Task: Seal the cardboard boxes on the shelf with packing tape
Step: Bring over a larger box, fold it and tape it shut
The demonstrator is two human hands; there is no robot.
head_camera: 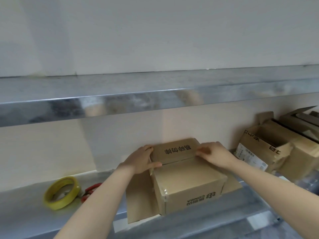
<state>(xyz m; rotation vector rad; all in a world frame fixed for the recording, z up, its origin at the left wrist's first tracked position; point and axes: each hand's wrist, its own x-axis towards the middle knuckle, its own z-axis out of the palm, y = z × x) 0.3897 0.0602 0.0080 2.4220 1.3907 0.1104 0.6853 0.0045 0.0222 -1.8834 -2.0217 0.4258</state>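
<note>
Rear flap (176, 150) of centre box (188, 176): four inverted Chinese characters, apparently 易碎勿摔. Front face (193, 199): inverted Latin lettering, illegible. White label (250, 156), right-hand box (269, 140): print unreadable.

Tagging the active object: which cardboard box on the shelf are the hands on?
The centre box, with printed characters on its far flap: the left hand and right hand grip that flap's ends. The open boxes at right stand untouched.
</note>
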